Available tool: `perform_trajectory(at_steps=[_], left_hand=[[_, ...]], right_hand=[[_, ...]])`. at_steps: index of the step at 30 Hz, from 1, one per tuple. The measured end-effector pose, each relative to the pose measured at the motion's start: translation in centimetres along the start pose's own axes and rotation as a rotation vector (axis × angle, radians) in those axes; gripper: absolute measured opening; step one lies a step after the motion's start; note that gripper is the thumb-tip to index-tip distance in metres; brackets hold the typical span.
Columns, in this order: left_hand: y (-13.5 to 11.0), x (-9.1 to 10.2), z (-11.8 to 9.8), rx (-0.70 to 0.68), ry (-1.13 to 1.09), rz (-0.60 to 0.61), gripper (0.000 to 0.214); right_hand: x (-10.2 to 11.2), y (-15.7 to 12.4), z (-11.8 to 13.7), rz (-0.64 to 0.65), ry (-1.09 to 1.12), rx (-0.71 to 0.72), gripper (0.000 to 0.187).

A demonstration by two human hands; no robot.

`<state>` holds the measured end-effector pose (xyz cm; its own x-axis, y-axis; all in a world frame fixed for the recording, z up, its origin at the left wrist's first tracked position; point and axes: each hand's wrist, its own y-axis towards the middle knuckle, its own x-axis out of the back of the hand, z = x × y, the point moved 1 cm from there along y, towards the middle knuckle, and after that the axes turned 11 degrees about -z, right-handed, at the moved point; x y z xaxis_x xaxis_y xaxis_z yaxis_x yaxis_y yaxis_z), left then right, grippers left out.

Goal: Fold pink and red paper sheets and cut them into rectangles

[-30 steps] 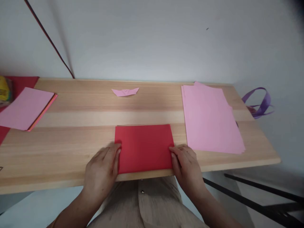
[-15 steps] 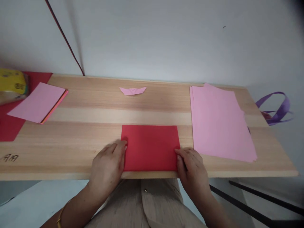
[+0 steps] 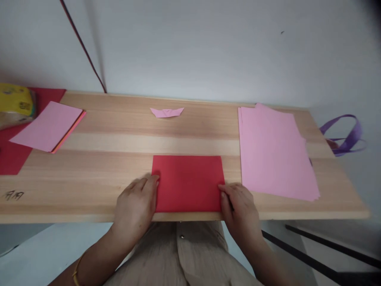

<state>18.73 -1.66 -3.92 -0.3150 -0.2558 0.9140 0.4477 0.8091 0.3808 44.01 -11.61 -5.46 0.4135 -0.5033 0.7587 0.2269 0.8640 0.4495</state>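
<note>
A red sheet of paper (image 3: 189, 183) lies flat at the front edge of the wooden table, its long side running left to right. My left hand (image 3: 137, 202) is closed on its left edge, fingertips on top near the middle of that side. On the opposite edge, my right hand (image 3: 240, 204) pinches the paper between thumb and forefinger. Both thumbs are partly hidden. Beyond the red sheet, a small folded pink paper boat (image 3: 167, 113) rests near the back of the table.
A stack of pink paper (image 3: 276, 153) lies to the right. At the left are a smaller stack of coloured paper (image 3: 50, 126), a larger red sheet (image 3: 14, 161) and a yellow plastic package (image 3: 16, 101). A purple ribbon (image 3: 353, 137) hangs past the right end of the wooden table (image 3: 119, 143).
The whole view has shifted very slightly. Both hands keep their places on the red paper, and nothing on the table has visibly moved.
</note>
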Motion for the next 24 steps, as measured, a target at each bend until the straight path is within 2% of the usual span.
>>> perform_trajectory(at_steps=[12, 18, 24], left_hand=[[-0.39, -0.39, 0.77, -0.018, -0.020, 0.005, 0.032], [-0.28, -0.37, 0.59, 0.008, -0.034, 0.013, 0.033], [0.07, -0.05, 0.09, -0.015, 0.014, -0.023, 0.030]], right_hand=[[-0.02, 0.37, 0.36, 0.007, -0.027, 0.035, 0.021], [-0.16, 0.18, 0.26, 0.054, -0.088, 0.031, 0.019], [-0.07, 0.24, 0.19, 0.024, -0.091, 0.075, 0.017]])
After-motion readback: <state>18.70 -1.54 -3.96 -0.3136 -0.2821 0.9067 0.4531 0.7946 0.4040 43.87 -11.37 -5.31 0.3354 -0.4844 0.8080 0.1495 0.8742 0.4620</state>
